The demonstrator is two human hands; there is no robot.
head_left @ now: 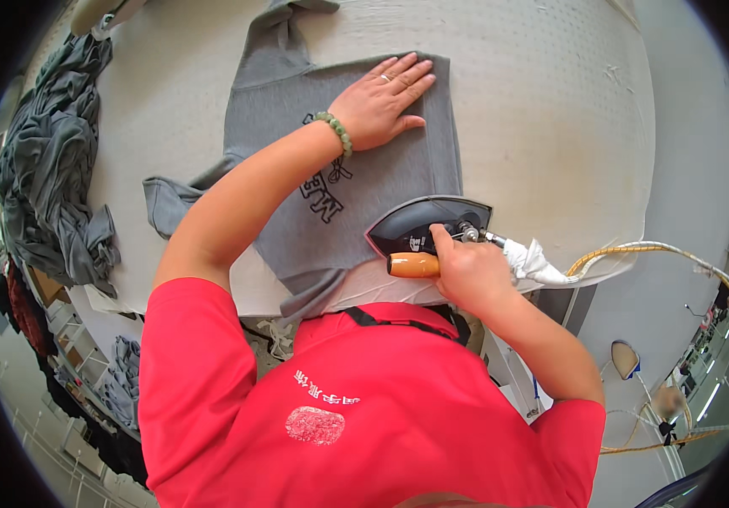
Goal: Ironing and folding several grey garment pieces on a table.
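A grey sweatshirt [263, 127] with dark lettering lies spread on the pale padded ironing table [559, 102]. Flat on its far part rests my left hand [387, 100], fingers stretched out toward the garment's right edge. A green bead bracelet [336, 131] circles that wrist, and part of the lettering is hidden under the arm. My right hand [478, 269] is wrapped round the orange handle of a steam iron [428, 222]. The iron's dark body sits over the near right edge of the sweatshirt; whether its sole touches the cloth cannot be told.
A heap of grey garments [51, 161] hangs along the table's left side. From the iron, a white-wrapped joint [538, 261] leads into a yellow-and-white hose [635, 247] running off to the right. More grey clothing [123, 381] lies lower left. A pale object [104, 13] juts in at the far left corner.
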